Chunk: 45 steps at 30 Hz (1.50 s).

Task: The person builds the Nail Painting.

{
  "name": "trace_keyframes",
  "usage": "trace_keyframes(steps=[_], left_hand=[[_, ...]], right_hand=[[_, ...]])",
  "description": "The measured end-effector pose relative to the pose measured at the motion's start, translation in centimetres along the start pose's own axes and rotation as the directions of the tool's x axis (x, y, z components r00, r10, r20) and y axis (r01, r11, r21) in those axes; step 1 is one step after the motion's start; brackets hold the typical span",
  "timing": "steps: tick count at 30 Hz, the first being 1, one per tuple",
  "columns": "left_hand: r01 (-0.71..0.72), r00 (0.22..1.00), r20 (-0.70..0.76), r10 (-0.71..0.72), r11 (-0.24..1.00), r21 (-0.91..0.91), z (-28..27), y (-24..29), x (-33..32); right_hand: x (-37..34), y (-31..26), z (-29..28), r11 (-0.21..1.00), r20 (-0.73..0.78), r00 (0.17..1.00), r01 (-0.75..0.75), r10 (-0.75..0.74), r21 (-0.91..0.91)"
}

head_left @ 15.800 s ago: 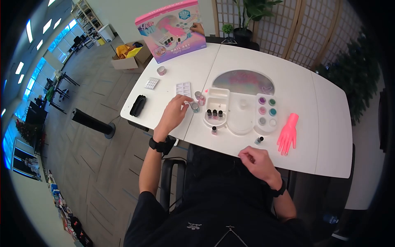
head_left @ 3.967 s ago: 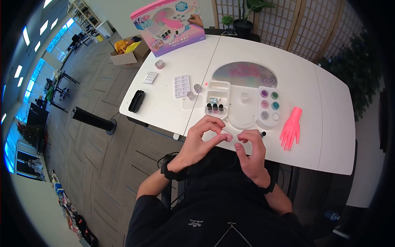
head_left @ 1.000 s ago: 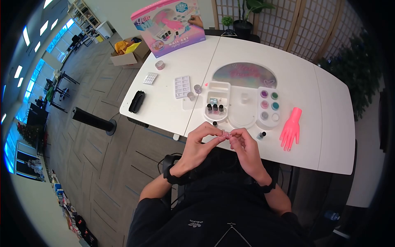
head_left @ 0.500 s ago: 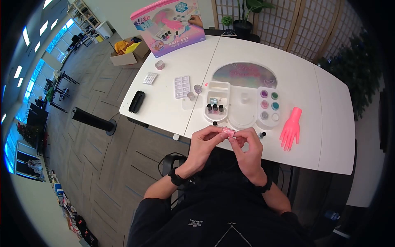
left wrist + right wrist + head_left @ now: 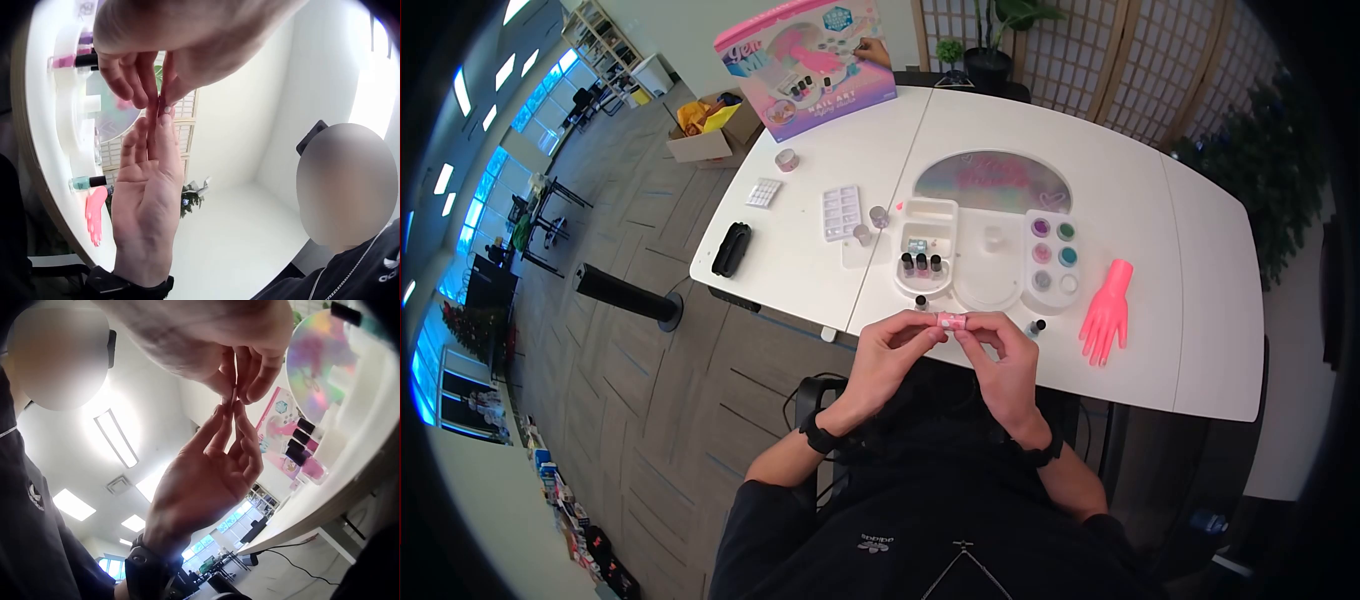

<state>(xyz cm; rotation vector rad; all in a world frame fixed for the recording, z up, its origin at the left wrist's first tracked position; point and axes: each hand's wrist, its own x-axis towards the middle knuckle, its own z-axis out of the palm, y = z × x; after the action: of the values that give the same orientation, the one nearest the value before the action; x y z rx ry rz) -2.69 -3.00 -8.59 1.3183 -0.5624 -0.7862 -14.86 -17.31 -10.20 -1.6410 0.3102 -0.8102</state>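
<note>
Above the table's front edge, both hands meet at a small pink item (image 5: 952, 321), apparently a little container. My left hand (image 5: 888, 358) pinches its left end, and the fingertips of my right hand (image 5: 1006, 372) pinch the right end. Fingers cover most of it in both wrist views. Just beyond the hands are a black-capped bottle (image 5: 921, 302) and the white station (image 5: 987, 290), where several polish bottles stand in the left section. Another bottle (image 5: 1037, 327) lies to the right of the right hand.
A pink model hand (image 5: 1107, 315) lies at the right. Left of the station are a white compartment tray (image 5: 841, 212), small clear cups (image 5: 861, 234), a jar (image 5: 787, 160), a white pack (image 5: 764, 193) and a black case (image 5: 732, 249). The product box (image 5: 810, 70) stands behind.
The left hand has left the small jars, and both hands have come together at the pink item, which has turned slightly in the last second. A teal jar now sits in the station's left section.
</note>
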Motion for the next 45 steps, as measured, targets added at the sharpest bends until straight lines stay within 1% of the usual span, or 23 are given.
trace_keyframes(steps=[6, 8, 11, 14, 15, 17, 20, 24, 30, 36, 39, 42, 45], left_hand=[[-0.099, 0.992, -0.047, 0.113, 0.966, 0.237, -0.4, -0.8, 0.2], [-0.11, 0.99, -0.05, 0.131, 0.948, 0.298, -0.4, -0.8, 0.2], [-0.181, 0.971, -0.053, 0.232, 0.863, 0.472, -0.3, -0.3, 0.3], [-0.302, 0.92, 0.023, 0.391, 0.669, 0.679, -0.5, 0.5, 0.4], [-0.379, 0.871, 0.087, 0.483, 0.549, 0.745, -0.6, 0.8, 0.4], [-0.491, 0.744, 0.239, 0.624, 0.268, 0.829, -0.7, 1.5, 0.7], [-0.575, 0.631, 0.471, 0.617, -0.036, 0.817, -1.4, 2.2, 1.3], [-0.62, 0.534, 0.596, 0.6, -0.2, 0.758, -1.6, 2.3, 1.7], [-0.633, 0.522, 0.654, 0.548, -0.265, 0.727, -1.4, 3.4, 2.0], [-0.643, 0.541, 0.673, 0.504, -0.268, 0.717, -1.7, 3.4, 2.3], [-0.635, 0.549, 0.628, 0.552, -0.214, 0.743, -1.3, 2.9, 2.3], [-0.612, 0.571, 0.61, 0.55, -0.209, 0.762, -1.0, 2.9, 2.2], [-0.59, 0.596, 0.606, 0.526, -0.225, 0.776, -0.7, 2.7, 2.0]], right_hand=[[0.1, 0.3, 0.2, 0.988, 0.034, 0.992, -0.122, 0.12, 0.092], [0.2, 0.2, 0.2, 0.988, 0.043, 0.992, -0.121, 0.117, 0.098], [0.1, 0.5, 0.1, 0.983, 0.057, 0.987, -0.156, 0.151, 0.1], [0.2, 0.3, -0.1, 0.968, 0.074, 0.973, -0.225, 0.218, 0.108], [0.2, 0.2, -0.2, 0.961, 0.081, 0.967, -0.252, 0.244, 0.112], [0.2, 0.6, -0.2, 0.95, 0.097, 0.964, -0.261, 0.248, 0.172], [0.2, 0.6, -0.2, 0.924, 0.126, 0.954, -0.297, 0.274, 0.241], [0.4, 0.7, -0.1, 0.881, 0.167, 0.945, -0.323, 0.281, 0.346], [0.6, 0.9, -0.2, 0.898, 0.15, 0.948, -0.314, 0.28, 0.309], [0.5, 0.9, -0.2, 0.87, 0.158, 0.939, -0.344, 0.307, 0.354], [0.5, 0.8, -0.4, 0.873, 0.151, 0.935, -0.355, 0.322, 0.336], [0.5, 1.1, -0.5, 0.892, 0.154, 0.934, -0.354, 0.322, 0.28], [0.4, 1.3, -0.3, 0.898, 0.137, 0.942, -0.333, 0.305, 0.288]])
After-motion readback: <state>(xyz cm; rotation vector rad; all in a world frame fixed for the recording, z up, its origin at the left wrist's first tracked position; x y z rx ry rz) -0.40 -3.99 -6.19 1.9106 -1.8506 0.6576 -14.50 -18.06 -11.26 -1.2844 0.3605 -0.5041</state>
